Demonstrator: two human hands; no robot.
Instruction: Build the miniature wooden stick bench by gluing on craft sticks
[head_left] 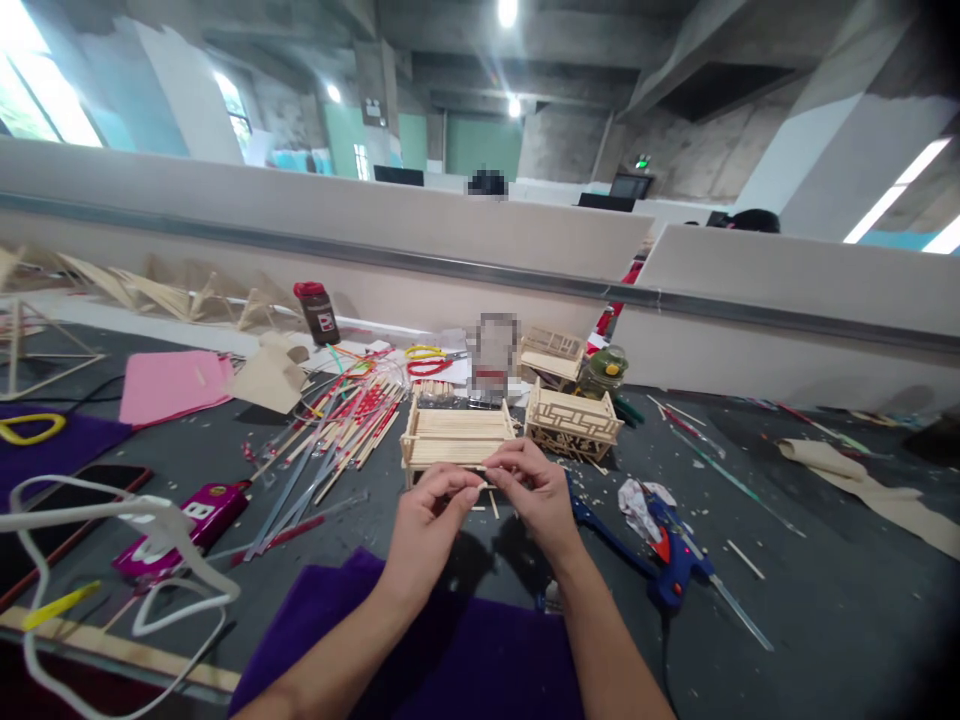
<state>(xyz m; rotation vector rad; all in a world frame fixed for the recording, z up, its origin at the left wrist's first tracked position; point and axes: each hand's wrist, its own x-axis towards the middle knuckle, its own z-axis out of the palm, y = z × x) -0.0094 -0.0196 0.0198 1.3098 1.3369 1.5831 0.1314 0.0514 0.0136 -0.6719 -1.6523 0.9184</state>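
Note:
Close together over the desk, my left hand (pixel 435 515) and my right hand (pixel 536 495) both pinch a small piece of thin wooden stick (pixel 487 487) between thumb and fingertips. Just beyond my fingers stands a small model of wooden sticks (pixel 461 432), with a slatted flat top and raised ends; its near side is partly hidden by my hands. To its right is another stick model (pixel 574 415) with lattice panels, and a third model (pixel 551 358) stands behind that one. One loose stick (pixel 493 503) lies below my fingertips.
A blue hot glue gun (pixel 679 560) and blue-handled pliers (pixel 611 530) lie right. Wooden sticks (pixel 375 415) with red wrapping are heaped left, near red-handled scissors (pixel 431 368). Purple cloth (pixel 330 620), a magenta packet (pixel 184 530) and a white cable (pixel 124 515) lie nearer me.

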